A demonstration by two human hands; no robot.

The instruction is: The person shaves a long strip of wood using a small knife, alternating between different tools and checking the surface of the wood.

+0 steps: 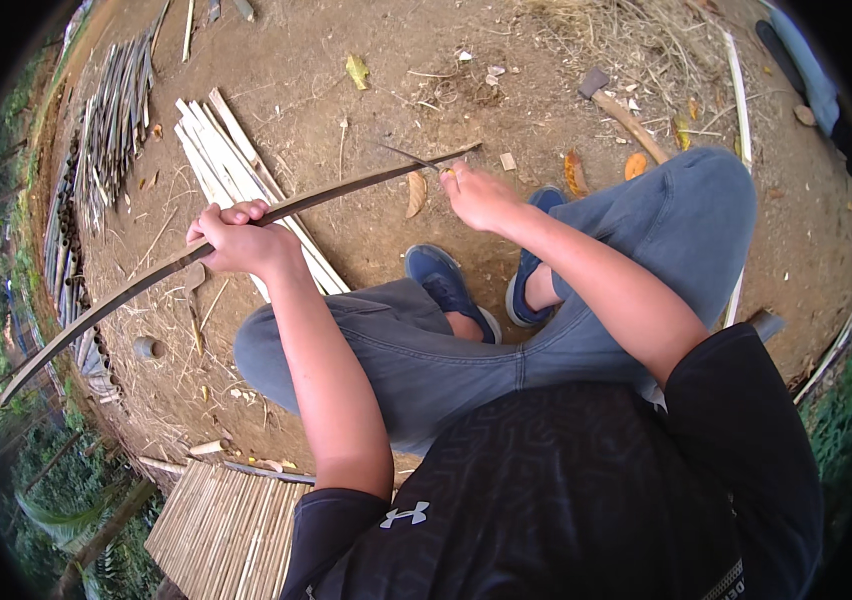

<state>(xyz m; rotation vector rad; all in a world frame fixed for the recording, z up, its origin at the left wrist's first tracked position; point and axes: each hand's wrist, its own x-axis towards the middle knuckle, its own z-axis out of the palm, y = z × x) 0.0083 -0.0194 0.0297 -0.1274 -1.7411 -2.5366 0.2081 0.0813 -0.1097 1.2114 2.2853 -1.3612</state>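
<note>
Across the seated person's knees: one long bamboo strip (246, 225), dark, thin, gently bowed. Long axis runs from low on the person's far left up to a split tip near the right hand, crossing above the blue shoes (446, 280).

Left hand (236, 240): fist wrapped over the strip about its middle, fingers curled on top, knuckles up, forearm rising straight from the lower edge. Grip pressed together around the strip.

Right hand (481, 195): at the strip's right end, wrist bent inward, fingers drawn together at the tip where a thin sliver (408, 155) peels away from the strip; whether it pinches the sliver or only touches it cannot be told. This hand is the nearer one to the split end.

Beside the strip, on bare earth: a bundle of pale split slats (216, 150) just beyond the left hand; a hatchet (621, 110) beyond the right knee; a woven bamboo panel (221, 520) near the left elbow.
</note>
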